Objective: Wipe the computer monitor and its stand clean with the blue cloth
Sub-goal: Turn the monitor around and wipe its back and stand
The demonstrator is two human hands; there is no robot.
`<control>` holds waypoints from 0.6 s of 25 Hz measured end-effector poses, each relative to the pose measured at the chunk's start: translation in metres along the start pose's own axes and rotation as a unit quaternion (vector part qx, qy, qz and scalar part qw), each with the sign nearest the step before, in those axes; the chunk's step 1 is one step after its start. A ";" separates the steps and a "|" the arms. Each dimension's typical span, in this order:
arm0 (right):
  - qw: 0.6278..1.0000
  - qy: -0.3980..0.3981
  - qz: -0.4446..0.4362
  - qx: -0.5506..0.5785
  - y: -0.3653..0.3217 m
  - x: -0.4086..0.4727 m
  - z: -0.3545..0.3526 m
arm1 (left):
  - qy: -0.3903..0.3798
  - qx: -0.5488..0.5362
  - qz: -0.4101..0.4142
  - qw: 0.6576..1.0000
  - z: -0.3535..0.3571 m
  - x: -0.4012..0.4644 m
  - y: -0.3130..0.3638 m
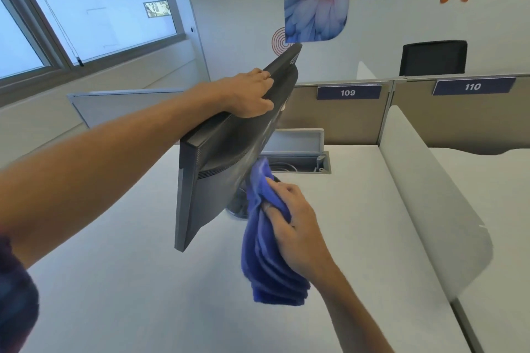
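The dark grey monitor (pixel 218 157) stands turned edge-on in the middle of the white desk, its back facing right. My left hand (pixel 252 94) grips its top edge, fingers curled over the rim. My right hand (pixel 289 221) holds the bunched blue cloth (pixel 266 249) and presses its upper end against the lower back of the monitor, where the stand joins. Only a bit of the stand's round base (pixel 236 206) shows under the monitor; the cloth hides the rest.
The white desk (pixel 143 281) spreads around the monitor. Behind it an open cable tray (pixel 298 157) sits in the desk. Beige partitions labelled 109 (pixel 348 92) and 110 close the back. A white divider (pixel 424 180) runs along the right. Windows are at left.
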State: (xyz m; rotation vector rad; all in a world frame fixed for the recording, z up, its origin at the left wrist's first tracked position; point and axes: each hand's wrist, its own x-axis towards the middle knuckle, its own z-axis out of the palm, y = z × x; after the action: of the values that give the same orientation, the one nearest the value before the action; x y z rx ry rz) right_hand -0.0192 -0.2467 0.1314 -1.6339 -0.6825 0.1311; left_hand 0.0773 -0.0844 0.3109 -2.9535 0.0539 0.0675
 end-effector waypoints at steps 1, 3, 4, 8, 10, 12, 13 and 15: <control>0.993 0.013 0.056 0.098 0.010 0.003 -0.005 | -0.010 -0.001 0.009 1.000 0.000 -0.012 0.004; 0.949 0.039 0.172 0.263 0.024 0.010 -0.010 | -0.018 -0.020 0.016 1.000 -0.001 -0.035 0.007; 0.935 0.049 0.203 0.286 0.031 0.013 -0.014 | -0.017 -0.029 0.017 0.999 -0.002 -0.044 0.005; 0.918 0.072 0.211 0.329 0.035 0.035 0.024 | -0.028 -0.056 0.009 0.998 0.001 -0.064 -0.009; 0.898 0.175 0.203 0.349 0.015 0.047 0.055 | -0.035 -0.057 0.007 0.998 0.004 -0.066 -0.010; 0.900 0.210 0.134 0.358 -0.016 0.053 0.093 | -0.033 -0.050 0.006 0.998 0.006 -0.066 -0.008; 0.902 0.245 0.091 0.342 -0.025 0.058 0.103 | -0.027 -0.044 0.005 0.999 0.006 -0.066 -0.006; 0.900 0.307 0.050 0.305 -0.039 0.073 0.119 | -0.015 -0.040 -0.001 0.999 0.008 -0.065 -0.003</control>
State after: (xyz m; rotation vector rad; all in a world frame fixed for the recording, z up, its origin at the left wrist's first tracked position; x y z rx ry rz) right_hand -0.0282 -0.1064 0.1660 -1.0066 -0.0454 -0.0942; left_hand 0.0118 -0.0774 0.3071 -3.0325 0.0438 0.1165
